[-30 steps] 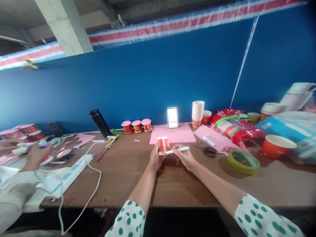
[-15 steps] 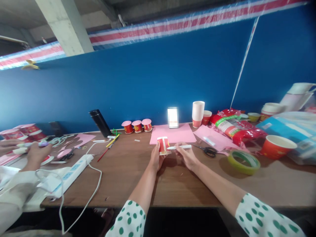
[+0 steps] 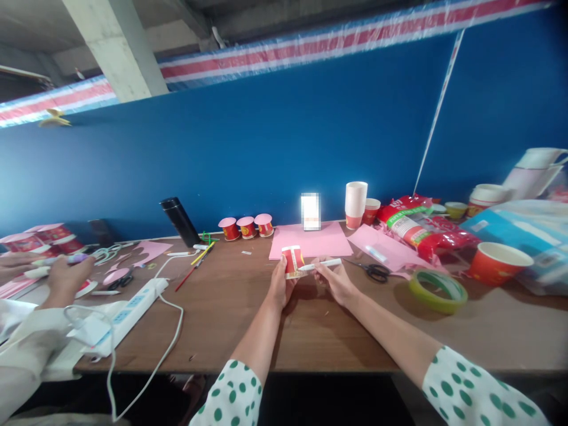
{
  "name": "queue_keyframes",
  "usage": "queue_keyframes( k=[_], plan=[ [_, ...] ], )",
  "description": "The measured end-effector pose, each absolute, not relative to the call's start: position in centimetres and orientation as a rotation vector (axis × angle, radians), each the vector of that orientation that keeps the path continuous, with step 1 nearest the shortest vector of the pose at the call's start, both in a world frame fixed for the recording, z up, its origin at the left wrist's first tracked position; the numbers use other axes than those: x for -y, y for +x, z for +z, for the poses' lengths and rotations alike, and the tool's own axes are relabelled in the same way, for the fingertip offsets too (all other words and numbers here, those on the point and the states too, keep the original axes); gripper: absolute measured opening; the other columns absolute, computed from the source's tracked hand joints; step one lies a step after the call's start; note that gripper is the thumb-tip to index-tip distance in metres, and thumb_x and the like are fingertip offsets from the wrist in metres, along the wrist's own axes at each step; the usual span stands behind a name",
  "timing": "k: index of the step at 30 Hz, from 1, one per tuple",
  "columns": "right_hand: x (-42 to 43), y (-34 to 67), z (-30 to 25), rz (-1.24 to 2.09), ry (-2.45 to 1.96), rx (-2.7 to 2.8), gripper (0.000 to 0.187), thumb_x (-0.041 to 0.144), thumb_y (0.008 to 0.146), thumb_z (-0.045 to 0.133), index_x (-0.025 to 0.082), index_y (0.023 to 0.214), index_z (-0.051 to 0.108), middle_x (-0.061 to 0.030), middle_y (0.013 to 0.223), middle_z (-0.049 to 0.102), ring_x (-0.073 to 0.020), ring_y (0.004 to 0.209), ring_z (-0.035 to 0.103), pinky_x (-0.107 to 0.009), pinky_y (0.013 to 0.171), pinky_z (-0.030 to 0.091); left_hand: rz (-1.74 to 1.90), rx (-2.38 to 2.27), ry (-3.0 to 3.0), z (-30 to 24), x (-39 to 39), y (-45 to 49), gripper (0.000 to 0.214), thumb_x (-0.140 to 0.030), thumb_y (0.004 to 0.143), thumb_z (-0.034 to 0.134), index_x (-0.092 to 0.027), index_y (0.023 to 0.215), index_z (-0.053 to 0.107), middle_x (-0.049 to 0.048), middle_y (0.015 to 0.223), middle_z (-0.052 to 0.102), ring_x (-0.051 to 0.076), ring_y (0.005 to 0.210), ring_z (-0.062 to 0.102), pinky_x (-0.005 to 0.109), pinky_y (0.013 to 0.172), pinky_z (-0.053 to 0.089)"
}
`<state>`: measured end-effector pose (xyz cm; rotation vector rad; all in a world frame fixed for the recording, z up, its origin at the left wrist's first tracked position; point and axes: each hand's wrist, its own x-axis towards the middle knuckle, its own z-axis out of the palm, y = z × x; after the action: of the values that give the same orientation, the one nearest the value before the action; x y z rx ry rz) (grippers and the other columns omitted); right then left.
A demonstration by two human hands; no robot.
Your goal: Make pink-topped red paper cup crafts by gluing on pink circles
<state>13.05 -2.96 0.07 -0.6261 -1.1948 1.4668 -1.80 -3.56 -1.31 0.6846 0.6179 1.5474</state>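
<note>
My left hand (image 3: 279,284) is wrapped round a small red and white paper cup (image 3: 292,260) with gold print, raised above the brown table. In my right hand (image 3: 336,281) is a white pen (image 3: 326,264), pinched between fingers and thumb. Its left end is at the cup's right side; whether it touches the surface is too small to tell. Beyond the hands lies a stack of pink paper (image 3: 288,239). To the right of my right hand are black-handled scissors (image 3: 376,272).
Three red cups with pink tops (image 3: 246,227) stand near the wall. Yellow-green tape (image 3: 437,291), a red-orange cup (image 3: 500,264) and a red plastic pack (image 3: 421,228) lie right. At left are a power strip (image 3: 128,316), a black flask (image 3: 180,222) and a co-worker's hands (image 3: 66,275).
The pen in my right hand has shifted slightly left, its end now overlapping the cup's side. My left hand and the cup have barely moved.
</note>
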Motion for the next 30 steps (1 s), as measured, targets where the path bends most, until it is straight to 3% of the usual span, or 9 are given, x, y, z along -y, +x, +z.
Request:
queue_keyframes(
  k=[18, 30],
  plan=[
    [3.01, 12.96, -0.01, 1.452, -0.733, 1.251, 0.029, 0.043, 0.066, 0.071, 0.017, 0.071, 0.058, 0.0021, 0.058, 0.055, -0.0075, 0.049, 0.046, -0.019, 0.044, 0.034, 1.546, -0.675, 0.676, -1.20, 3.51, -1.76, 0.036, -0.047, 0.079, 0.056, -0.014, 0.092, 0.062, 0.0050, 0.082, 0.067, 0.014, 0.071, 0.061, 0.027, 0.072, 0.048],
    [3.04, 12.98, 0.18, 1.477, -0.735, 1.224, 0.031, 0.044, 0.063, 0.073, 0.017, 0.070, 0.058, 0.0018, 0.058, 0.056, -0.0071, 0.049, 0.047, -0.018, 0.044, 0.034, 1.523, -0.674, 0.687, -1.24, 3.53, -1.81, 0.038, -0.048, 0.078, 0.056, -0.014, 0.094, 0.062, 0.0057, 0.084, 0.067, 0.015, 0.073, 0.062, 0.031, 0.077, 0.048]
  ],
)
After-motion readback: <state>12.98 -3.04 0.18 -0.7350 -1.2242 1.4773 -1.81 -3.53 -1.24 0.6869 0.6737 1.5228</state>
